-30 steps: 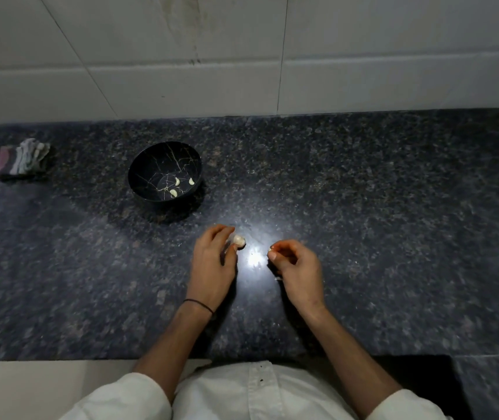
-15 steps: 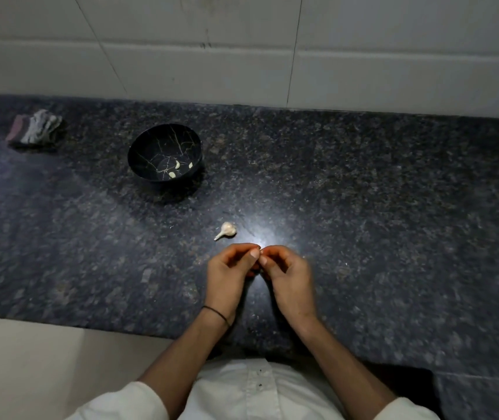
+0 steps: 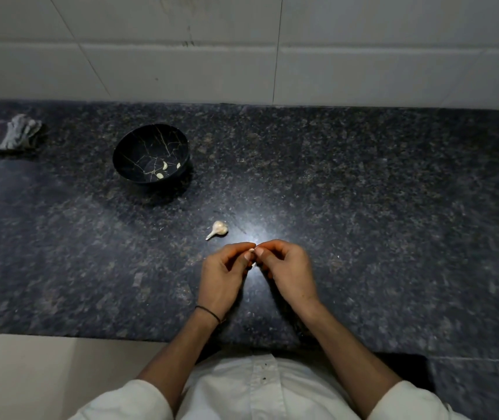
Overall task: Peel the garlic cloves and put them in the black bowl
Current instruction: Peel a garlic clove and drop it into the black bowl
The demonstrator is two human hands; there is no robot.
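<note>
While a crumpled cloth (image 3: 11, 136) lay at the far left of the counter (image 3: 363, 207), the black bowl (image 3: 134, 147) was seen to its right with three peeled cloves (image 3: 163, 168) inside, and a small garlic piece (image 3: 218, 229) was left just beyond the hands. A clove (image 3: 252, 251), mostly hidden and probably only partly peeled, was pinched between the curled fingertips of the left hand (image 3: 222, 275) and the right hand (image 3: 287, 271). The skin would best be nicked at one end and drawn off in strips, the clove held lightly.
</note>
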